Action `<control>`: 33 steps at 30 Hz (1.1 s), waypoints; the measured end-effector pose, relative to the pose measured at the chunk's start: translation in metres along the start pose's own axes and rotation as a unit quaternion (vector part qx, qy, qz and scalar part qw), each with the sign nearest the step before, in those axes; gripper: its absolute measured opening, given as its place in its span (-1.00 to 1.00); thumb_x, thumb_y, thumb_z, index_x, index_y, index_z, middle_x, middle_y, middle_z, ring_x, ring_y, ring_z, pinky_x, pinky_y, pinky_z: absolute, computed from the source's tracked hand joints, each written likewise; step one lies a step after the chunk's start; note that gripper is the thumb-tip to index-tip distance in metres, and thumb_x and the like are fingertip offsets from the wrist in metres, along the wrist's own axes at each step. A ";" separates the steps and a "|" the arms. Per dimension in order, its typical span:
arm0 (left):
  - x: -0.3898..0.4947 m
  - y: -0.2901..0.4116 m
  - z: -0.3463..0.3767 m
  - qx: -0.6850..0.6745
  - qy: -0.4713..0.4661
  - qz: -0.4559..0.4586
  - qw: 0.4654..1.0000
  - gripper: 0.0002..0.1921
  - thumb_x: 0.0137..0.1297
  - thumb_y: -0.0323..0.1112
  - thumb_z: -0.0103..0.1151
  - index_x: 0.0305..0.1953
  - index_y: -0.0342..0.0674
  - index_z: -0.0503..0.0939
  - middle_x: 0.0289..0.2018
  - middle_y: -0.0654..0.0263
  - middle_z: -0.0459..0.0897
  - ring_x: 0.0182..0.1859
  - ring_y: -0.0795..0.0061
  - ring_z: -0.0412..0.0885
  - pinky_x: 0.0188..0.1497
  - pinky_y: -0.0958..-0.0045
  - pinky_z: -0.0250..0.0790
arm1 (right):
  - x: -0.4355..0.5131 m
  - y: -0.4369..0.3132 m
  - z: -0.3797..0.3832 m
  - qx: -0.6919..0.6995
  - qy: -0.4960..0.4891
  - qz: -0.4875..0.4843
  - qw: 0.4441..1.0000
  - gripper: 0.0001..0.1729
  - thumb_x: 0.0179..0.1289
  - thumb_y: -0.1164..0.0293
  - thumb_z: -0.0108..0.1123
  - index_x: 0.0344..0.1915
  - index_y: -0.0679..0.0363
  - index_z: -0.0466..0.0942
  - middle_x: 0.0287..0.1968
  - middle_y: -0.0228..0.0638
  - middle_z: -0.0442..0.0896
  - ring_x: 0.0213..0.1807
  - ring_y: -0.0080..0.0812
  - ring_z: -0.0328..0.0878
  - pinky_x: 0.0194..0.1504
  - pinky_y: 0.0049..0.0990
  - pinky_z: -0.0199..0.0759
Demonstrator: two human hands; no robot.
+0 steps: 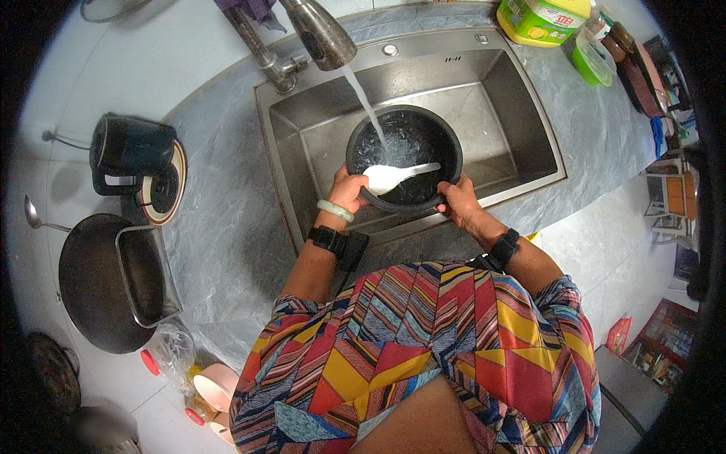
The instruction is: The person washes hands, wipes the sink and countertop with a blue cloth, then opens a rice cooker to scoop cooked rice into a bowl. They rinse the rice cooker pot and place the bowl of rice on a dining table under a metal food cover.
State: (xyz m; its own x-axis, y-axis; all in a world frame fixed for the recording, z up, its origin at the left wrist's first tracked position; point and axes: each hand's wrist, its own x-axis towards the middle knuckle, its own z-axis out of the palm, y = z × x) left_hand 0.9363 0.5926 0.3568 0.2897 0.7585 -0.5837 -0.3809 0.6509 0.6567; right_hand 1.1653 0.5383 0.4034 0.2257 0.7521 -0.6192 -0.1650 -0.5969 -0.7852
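Observation:
A round dark pot point(454, 136) is held over the stainless steel sink point(493, 102), under a stream of water from the metal faucet point(326, 37). My left hand point(347, 193) grips its left rim, with a white spoon point(385, 177) beside the thumb. The spoon lies across the pot's opening, its handle pointing right. My right hand point(460, 201) holds the pot's lower right rim. Bubbling water stands inside the pot. Whether the pot's base touches the sink is hidden.
The grey marble-patterned counter point(215, 170) surrounds the sink. An electric kettle point(133, 147), a wok point(96, 284) and a wire basket point(147, 278) are at the left. A detergent jug point(541, 22) and a green plastic bowl point(590, 65) are at the upper right.

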 end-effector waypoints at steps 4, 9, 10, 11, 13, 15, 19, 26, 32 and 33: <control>0.003 -0.001 -0.002 -0.006 -0.004 0.012 1.000 -0.40 -0.16 -0.70 -0.10 0.06 -0.25 0.33 -0.12 0.11 0.51 -0.09 0.04 0.54 -0.24 -0.09 0.50 | -0.001 -0.003 0.001 -0.005 -0.011 0.000 1.000 -0.62 0.12 0.62 0.00 -0.03 0.40 0.24 -0.32 -0.11 0.49 -0.54 -0.37 0.49 -0.73 -0.59 0.41; 0.003 0.000 -0.002 -0.006 0.003 -0.005 1.000 -0.40 -0.13 -0.71 -0.09 0.08 -0.24 0.33 -0.10 0.08 0.51 -0.11 0.02 0.55 -0.21 -0.08 0.50 | -0.005 -0.007 0.001 0.006 -0.013 0.005 1.000 -0.64 0.11 0.65 -0.03 -0.05 0.41 0.24 -0.35 -0.10 0.48 -0.59 -0.39 0.46 -0.77 -0.58 0.35; 0.002 0.000 -0.001 -0.002 0.002 -0.001 1.000 -0.40 -0.12 -0.71 -0.10 0.09 -0.24 0.32 -0.09 0.07 0.51 -0.10 0.01 0.55 -0.21 -0.09 0.49 | -0.005 -0.007 0.002 0.016 -0.024 -0.001 1.000 -0.64 0.11 0.65 -0.04 -0.05 0.41 0.24 -0.36 -0.10 0.48 -0.61 -0.39 0.45 -0.78 -0.57 0.33; 0.001 0.001 0.000 0.001 0.000 0.003 1.000 -0.40 -0.12 -0.71 -0.10 0.09 -0.24 0.32 -0.09 0.07 0.51 -0.10 0.01 0.55 -0.21 -0.10 0.49 | -0.006 -0.007 0.002 0.034 -0.027 -0.006 0.999 -0.65 0.10 0.66 -0.04 -0.06 0.41 0.24 -0.36 -0.10 0.48 -0.62 -0.40 0.44 -0.79 -0.57 0.32; -0.002 0.002 0.002 0.000 0.005 0.015 1.000 -0.46 -0.12 -0.70 -0.10 0.03 -0.29 0.35 -0.14 0.09 0.53 -0.15 0.06 0.56 -0.24 -0.02 0.49 | -0.006 -0.007 0.002 0.032 -0.024 -0.008 0.999 -0.66 0.10 0.67 -0.06 -0.07 0.42 0.24 -0.38 -0.10 0.48 -0.64 -0.40 0.43 -0.80 -0.56 0.28; -0.004 0.000 0.004 -0.022 0.003 0.038 0.999 -0.58 -0.14 -0.67 -0.08 -0.11 -0.38 0.43 -0.27 0.14 0.57 -0.26 0.16 0.59 -0.33 0.15 0.50 | -0.005 -0.005 0.002 0.033 -0.015 -0.009 0.999 -0.67 0.10 0.67 -0.06 -0.08 0.42 0.24 -0.38 -0.10 0.48 -0.65 -0.41 0.43 -0.81 -0.56 0.28; -0.002 -0.001 0.002 -0.011 0.007 0.026 1.000 -0.52 -0.13 -0.69 -0.07 -0.04 -0.34 0.39 -0.20 0.12 0.55 -0.20 0.11 0.58 -0.27 0.06 0.50 | -0.001 -0.002 0.002 0.014 -0.006 -0.018 1.000 -0.67 0.08 0.66 -0.02 -0.09 0.42 0.26 -0.36 -0.10 0.49 -0.62 -0.40 0.45 -0.79 -0.58 0.34; 0.005 -0.004 -0.005 -0.029 -0.026 0.026 0.999 -0.40 -0.15 -0.73 -0.10 0.06 -0.26 0.34 -0.15 0.11 0.53 -0.15 0.07 0.58 -0.25 0.01 0.53 | -0.003 0.002 0.001 -0.001 -0.001 -0.047 0.999 -0.62 0.07 0.65 0.03 -0.06 0.40 0.26 -0.28 -0.09 0.50 -0.49 -0.36 0.51 -0.74 -0.58 0.43; 0.012 -0.007 -0.009 -0.045 -0.042 0.027 0.998 -0.42 -0.16 -0.73 -0.09 0.04 -0.26 0.36 -0.21 0.15 0.55 -0.21 0.15 0.59 -0.37 0.18 0.56 | -0.004 0.002 0.001 0.002 0.005 -0.040 0.999 -0.54 0.08 0.65 0.03 0.02 0.39 0.19 -0.23 -0.08 0.49 -0.47 -0.35 0.52 -0.72 -0.58 0.46; 0.014 -0.007 -0.009 -0.050 -0.048 0.025 0.997 -0.42 -0.16 -0.73 -0.09 0.03 -0.26 0.37 -0.22 0.16 0.55 -0.23 0.17 0.59 -0.40 0.21 0.56 | -0.004 0.002 0.000 -0.002 0.001 -0.040 0.999 -0.55 0.08 0.66 0.02 0.01 0.39 0.19 -0.22 -0.08 0.48 -0.47 -0.35 0.52 -0.72 -0.58 0.46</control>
State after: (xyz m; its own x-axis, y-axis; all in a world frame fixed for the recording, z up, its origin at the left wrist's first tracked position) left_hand 0.9347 0.5984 0.3398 0.3485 0.7932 -0.4994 -0.4820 0.6086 0.6302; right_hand 1.1638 0.5343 0.4041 0.2389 0.7969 -0.5549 -0.1433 -0.5362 -0.8318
